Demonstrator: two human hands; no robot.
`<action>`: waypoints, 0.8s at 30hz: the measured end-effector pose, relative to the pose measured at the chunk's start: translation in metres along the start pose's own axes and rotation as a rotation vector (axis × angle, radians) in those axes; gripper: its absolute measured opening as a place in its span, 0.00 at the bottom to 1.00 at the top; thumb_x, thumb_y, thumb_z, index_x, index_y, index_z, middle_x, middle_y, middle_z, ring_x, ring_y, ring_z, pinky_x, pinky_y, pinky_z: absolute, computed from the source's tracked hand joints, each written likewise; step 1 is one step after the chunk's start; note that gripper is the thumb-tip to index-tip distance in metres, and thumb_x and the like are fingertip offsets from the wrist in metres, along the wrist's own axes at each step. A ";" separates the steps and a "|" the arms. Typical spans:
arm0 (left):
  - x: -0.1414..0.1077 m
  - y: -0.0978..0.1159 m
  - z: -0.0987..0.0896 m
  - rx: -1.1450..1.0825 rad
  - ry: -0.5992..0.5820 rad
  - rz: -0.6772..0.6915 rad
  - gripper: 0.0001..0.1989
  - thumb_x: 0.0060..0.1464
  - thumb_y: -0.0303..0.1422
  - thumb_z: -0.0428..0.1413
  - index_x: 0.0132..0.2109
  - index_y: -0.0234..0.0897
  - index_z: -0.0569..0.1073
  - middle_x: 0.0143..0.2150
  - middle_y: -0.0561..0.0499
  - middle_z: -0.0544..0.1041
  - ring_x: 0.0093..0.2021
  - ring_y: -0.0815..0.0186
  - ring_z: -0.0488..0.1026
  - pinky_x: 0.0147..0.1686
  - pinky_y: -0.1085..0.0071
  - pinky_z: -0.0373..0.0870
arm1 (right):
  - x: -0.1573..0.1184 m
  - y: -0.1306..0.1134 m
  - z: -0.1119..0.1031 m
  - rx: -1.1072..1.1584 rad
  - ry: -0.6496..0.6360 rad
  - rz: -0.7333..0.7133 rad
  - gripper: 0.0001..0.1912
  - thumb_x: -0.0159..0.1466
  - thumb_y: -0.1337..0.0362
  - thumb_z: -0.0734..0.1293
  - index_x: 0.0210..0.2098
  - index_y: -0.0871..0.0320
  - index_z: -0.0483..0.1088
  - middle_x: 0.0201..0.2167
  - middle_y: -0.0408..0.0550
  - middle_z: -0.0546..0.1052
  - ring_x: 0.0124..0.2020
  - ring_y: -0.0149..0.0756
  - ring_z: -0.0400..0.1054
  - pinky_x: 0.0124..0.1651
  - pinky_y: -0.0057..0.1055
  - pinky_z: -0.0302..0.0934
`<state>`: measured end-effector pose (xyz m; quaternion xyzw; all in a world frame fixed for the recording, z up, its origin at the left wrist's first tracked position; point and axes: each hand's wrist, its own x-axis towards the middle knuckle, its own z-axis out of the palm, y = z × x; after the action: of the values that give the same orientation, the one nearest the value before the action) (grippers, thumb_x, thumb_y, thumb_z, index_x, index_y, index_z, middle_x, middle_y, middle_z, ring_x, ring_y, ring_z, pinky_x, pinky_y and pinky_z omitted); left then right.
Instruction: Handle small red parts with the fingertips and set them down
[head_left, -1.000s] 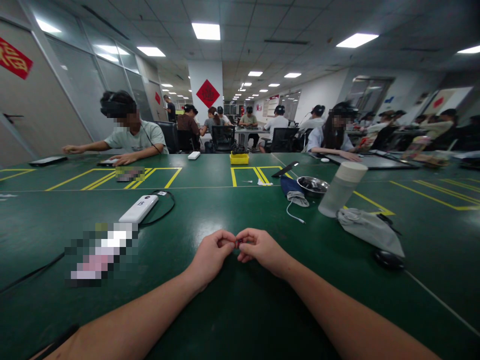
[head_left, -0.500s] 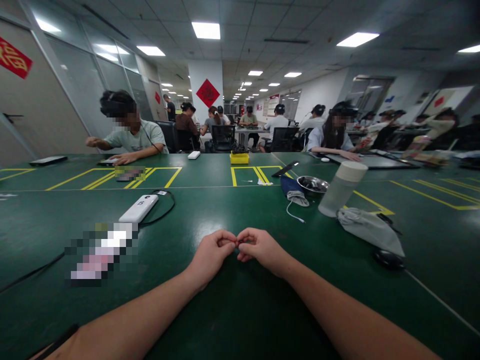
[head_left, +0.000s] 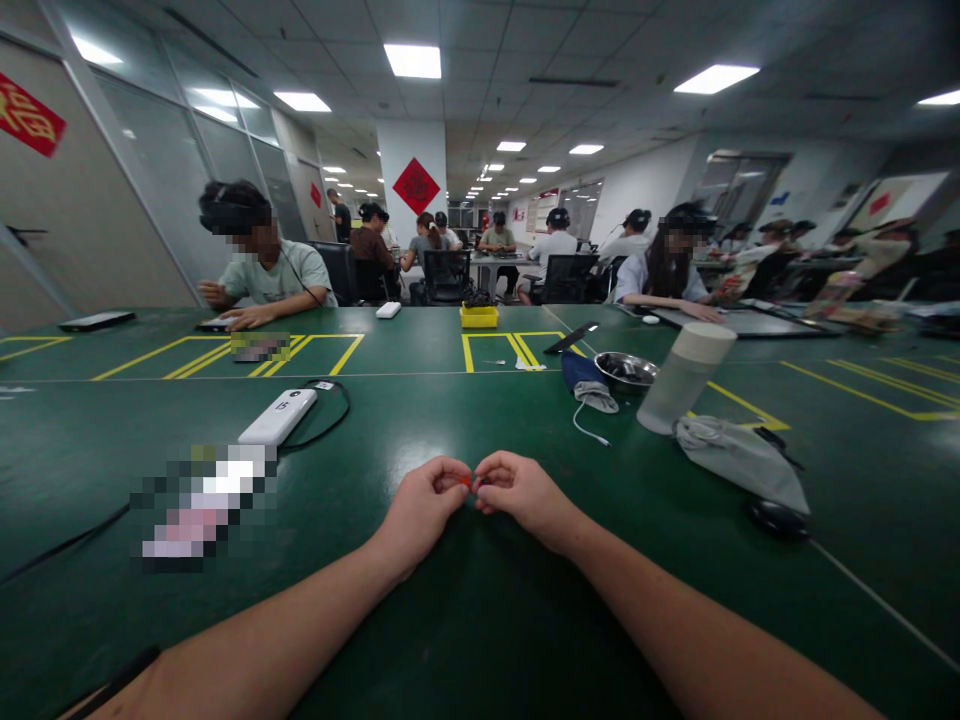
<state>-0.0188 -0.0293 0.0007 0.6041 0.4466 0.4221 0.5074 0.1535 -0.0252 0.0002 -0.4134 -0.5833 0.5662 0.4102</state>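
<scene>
My left hand [head_left: 430, 505] is closed in a pinch near the middle of the green table [head_left: 360, 640]. Between its thumb and fingers shows a small orange-red piece [head_left: 466, 481], too small to name. My right hand [head_left: 523, 498] faces it, fingertips almost meeting those of the left. Its thumb and fingers are also pinched together, with a tiny dark spot between them that I cannot make out. Both forearms reach in from the bottom edge.
To the left lie a white power bank [head_left: 279, 416] and its black cable. On the right stand a frosted bottle [head_left: 686, 378], a metal bowl [head_left: 626, 370], a grey pouch [head_left: 739, 460] and a black mouse [head_left: 778, 518]. A yellow bin [head_left: 478, 317] sits farther back. People sit across the table.
The orange-red piece now shows at my left fingertips; before, it was hidden. My fingertips have parted slightly. The person at far left has moved a raised hand inward.
</scene>
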 end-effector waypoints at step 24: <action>0.000 -0.001 -0.003 0.165 0.052 0.068 0.11 0.50 0.29 0.52 0.40 0.37 0.77 0.31 0.51 0.77 0.30 0.66 0.71 0.31 0.72 0.64 | -0.002 -0.004 -0.005 -0.605 0.106 -0.402 0.12 0.53 0.75 0.64 0.36 0.59 0.72 0.31 0.45 0.73 0.33 0.31 0.67 0.38 0.29 0.62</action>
<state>-0.0214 -0.0287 -0.0004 0.6476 0.4720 0.4165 0.4294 0.1586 -0.0251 0.0039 -0.4218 -0.7719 0.2538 0.4023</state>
